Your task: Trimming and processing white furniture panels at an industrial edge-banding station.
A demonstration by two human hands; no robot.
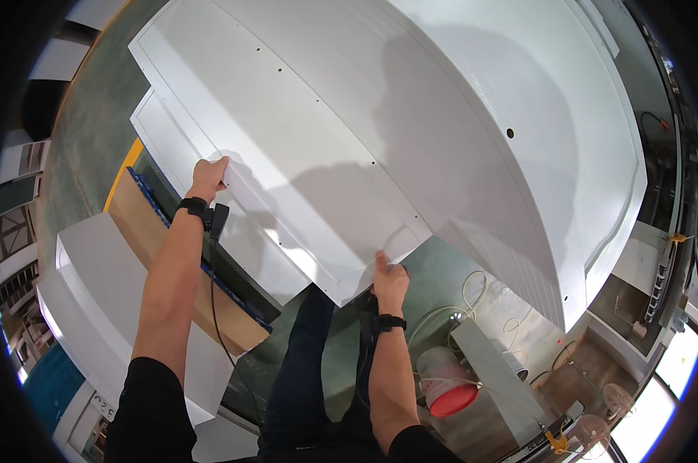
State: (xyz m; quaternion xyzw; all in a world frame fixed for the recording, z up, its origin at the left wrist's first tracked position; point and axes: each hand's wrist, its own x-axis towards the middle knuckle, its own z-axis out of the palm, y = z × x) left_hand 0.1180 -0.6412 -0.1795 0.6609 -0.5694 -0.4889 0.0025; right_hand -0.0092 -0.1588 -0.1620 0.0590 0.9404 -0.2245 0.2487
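1. Nearest the viewer, two bare forearms with dark wrist bands are seen rising from the lower edge; a cable hangs from the left band.
2. The right hand (390,279) is set at the near corner of a flat white panel (302,154). Its fingers are closed on the panel's near edge, the thumb pressed against the face; no gap between the fingers is shown.
3. The left hand (208,176) is placed further along the panel's left long edge, fingers curled over that edge in a firm grip.
4. The panel is thus held by both hands, off the floor and tilted, its face dotted with small drilled holes. It lies against a larger white grooved board (518,139) behind it; a second narrow white panel (179,147) is seen beneath its left edge.
5. The step in hand is judged to be the carrying or positioning of the panel. An even two-handed hold and care at the near corner would be called for.
6. Lower down, a white bucket with a red lid (449,386), coiled hose (472,301) and stacked white boards (86,309) are visible on the green floor (94,116).
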